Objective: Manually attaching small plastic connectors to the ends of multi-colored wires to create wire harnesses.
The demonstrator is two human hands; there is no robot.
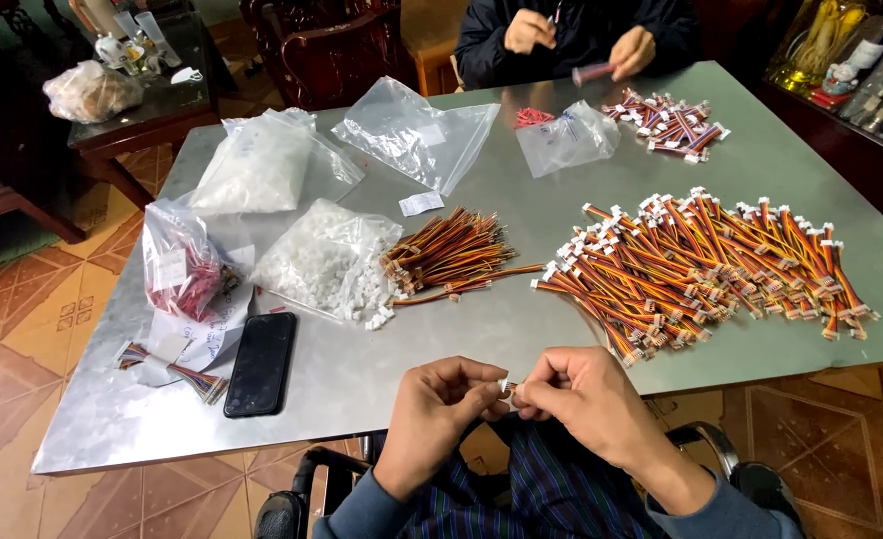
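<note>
Here, on the grey tabletop, a black phone lies at left, beside bags of white connectors. At the near edge the left hand and right hand meet fingertip to fingertip — both pinched on one small white connector just off the edge. Further right sprawls a heap of orange wire leads.

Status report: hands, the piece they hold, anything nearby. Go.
Left hand and right hand pinched together on a small white connector at the table edge. Finished wire pile just ahead, not blocking.
</note>
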